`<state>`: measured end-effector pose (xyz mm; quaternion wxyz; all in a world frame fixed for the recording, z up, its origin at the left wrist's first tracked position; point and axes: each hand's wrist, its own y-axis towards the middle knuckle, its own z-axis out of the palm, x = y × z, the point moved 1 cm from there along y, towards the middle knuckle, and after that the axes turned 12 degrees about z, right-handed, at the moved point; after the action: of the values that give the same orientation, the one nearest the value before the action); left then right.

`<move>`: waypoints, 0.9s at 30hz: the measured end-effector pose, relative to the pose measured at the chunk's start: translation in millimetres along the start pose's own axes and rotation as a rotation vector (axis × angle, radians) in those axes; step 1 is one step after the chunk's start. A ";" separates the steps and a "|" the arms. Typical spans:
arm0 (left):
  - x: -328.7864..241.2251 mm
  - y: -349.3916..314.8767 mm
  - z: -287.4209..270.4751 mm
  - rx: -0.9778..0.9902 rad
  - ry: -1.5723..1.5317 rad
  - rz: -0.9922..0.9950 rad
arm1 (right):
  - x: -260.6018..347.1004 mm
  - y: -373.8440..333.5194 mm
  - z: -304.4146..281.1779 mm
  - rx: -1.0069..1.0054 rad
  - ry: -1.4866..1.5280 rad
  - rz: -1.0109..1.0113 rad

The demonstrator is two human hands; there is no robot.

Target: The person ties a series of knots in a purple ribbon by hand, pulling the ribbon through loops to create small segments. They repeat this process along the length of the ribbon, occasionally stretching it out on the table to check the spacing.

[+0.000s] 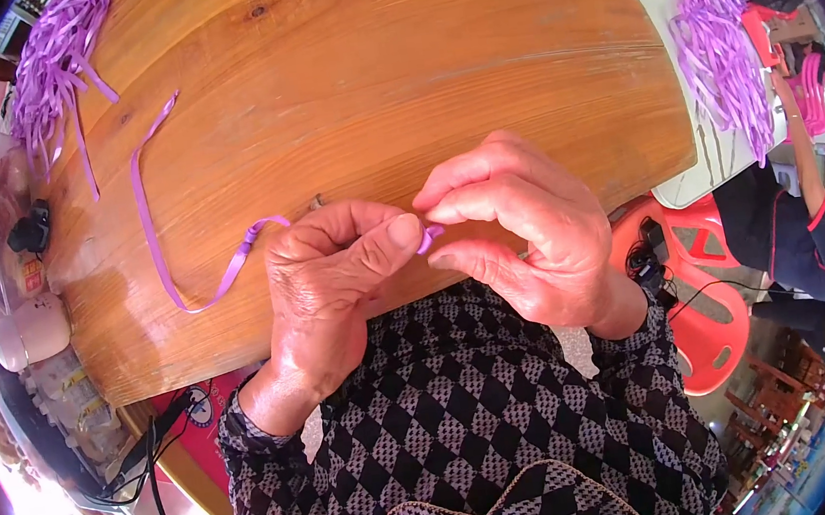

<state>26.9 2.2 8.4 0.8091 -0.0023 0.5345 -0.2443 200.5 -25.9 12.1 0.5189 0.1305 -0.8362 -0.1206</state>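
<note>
A narrow purple ribbon (149, 215) curves over the wooden tabletop and runs up to my left hand (334, 271). A small knot or fold shows in it just left of that hand. My left hand is closed, pinching the ribbon between thumb and forefinger. A short purple bit sticks out past the thumb tip on the right. Around this bit my right hand (536, 234) is held with thumb and fingers apart. Its forefinger comes close to the left fingertips; whether they touch is hard to tell. The part of the ribbon inside my left hand is hidden.
Bundles of purple ribbon lie at the table's (394, 78) far left (60, 63) and on a white table (668, 60) at right. A red plastic chair (716, 326) stands at right, near another person (804, 247). Cables (153, 466) hang at lower left.
</note>
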 end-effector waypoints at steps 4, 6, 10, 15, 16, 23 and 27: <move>-0.8 0.1 2.3 0.011 -0.089 -0.079 | 0.7 0.5 0.4 -0.032 0.039 0.027; -0.5 -0.5 8.2 -0.008 -0.103 -0.090 | 2.3 0.5 1.7 -0.028 0.045 0.035; 6.1 -0.7 1.5 -0.011 -0.124 -0.112 | 1.7 2.4 -0.5 -0.013 0.080 0.020; 4.5 -0.6 1.2 0.037 -0.210 -0.125 | 2.9 1.4 0.7 0.010 0.099 0.049; 4.1 -1.1 3.0 0.035 -0.229 -0.126 | 4.4 1.2 2.2 0.013 0.111 0.067; 10.2 0.8 1.7 0.052 -0.275 -0.129 | -2.2 0.9 9.9 -0.115 0.054 -0.076; 2.3 -7.4 4.3 0.017 0.021 -0.016 | -2.6 -1.8 6.9 -0.152 -0.024 -0.159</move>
<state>28.4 -6.3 10.2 0.8014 0.0031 0.5409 -0.2555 195.6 -26.2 6.3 0.5060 0.1553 -0.8178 -0.2259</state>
